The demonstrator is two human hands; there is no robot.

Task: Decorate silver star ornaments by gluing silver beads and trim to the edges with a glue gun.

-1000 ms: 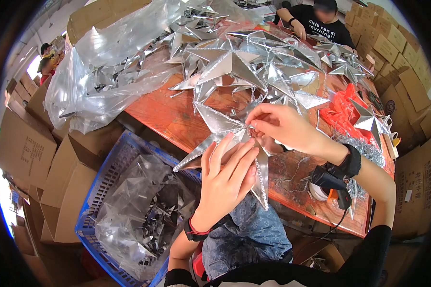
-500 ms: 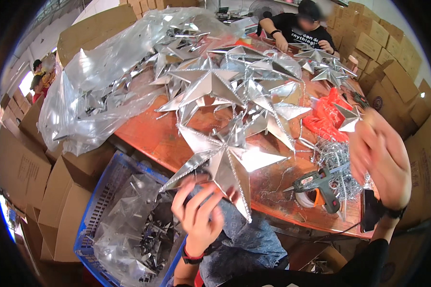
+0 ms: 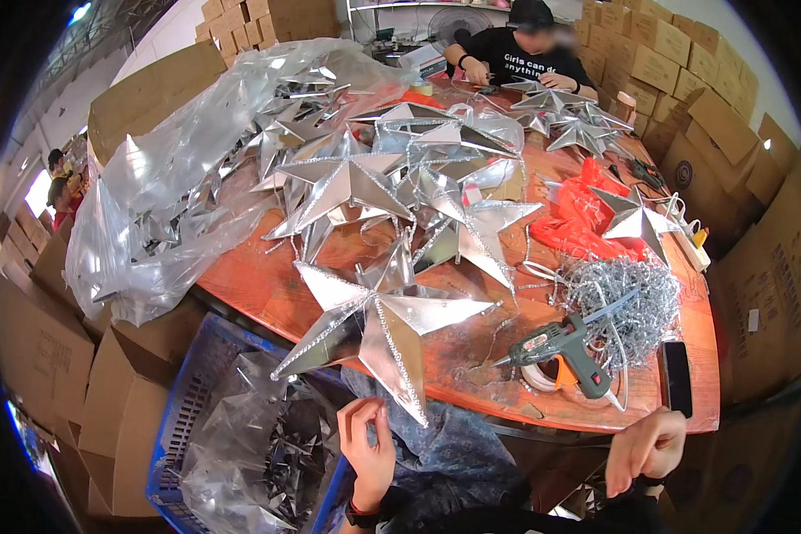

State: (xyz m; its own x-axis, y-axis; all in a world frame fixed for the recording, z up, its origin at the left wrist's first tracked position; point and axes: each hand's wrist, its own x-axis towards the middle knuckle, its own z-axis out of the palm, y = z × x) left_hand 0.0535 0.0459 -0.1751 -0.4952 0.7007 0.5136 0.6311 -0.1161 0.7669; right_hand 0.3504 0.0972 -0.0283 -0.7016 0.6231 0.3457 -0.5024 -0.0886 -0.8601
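Note:
A large silver five-pointed star [image 3: 365, 320] lies at the table's near edge, with beaded silver trim along some ridges and its lowest point jutting past the edge. My left hand [image 3: 368, 449] is just below it, palm up, fingers loosely bent and apart, nothing visible in them. Off the table's near right edge, my right hand [image 3: 647, 448] is curled downward; its palm side is hidden. Near it lie a black phone [image 3: 676, 378], a grey-green glue gun [image 3: 565, 351] with an orange trigger, and a tangled heap of silver trim [image 3: 627, 298].
More silver stars [image 3: 347, 187] pile up mid-table beside a big clear plastic bag [image 3: 107, 258]. A blue basket [image 3: 182, 392] stands at the lower left. A red plastic bag [image 3: 578, 209] and white power strip [image 3: 694, 245] lie right. A co-worker [image 3: 525, 53] sits across; cartons surround us.
My right hand has dropped from above the table's right side to below its near edge. My left hand has moved down, away from the star. The whole view has shifted slightly.

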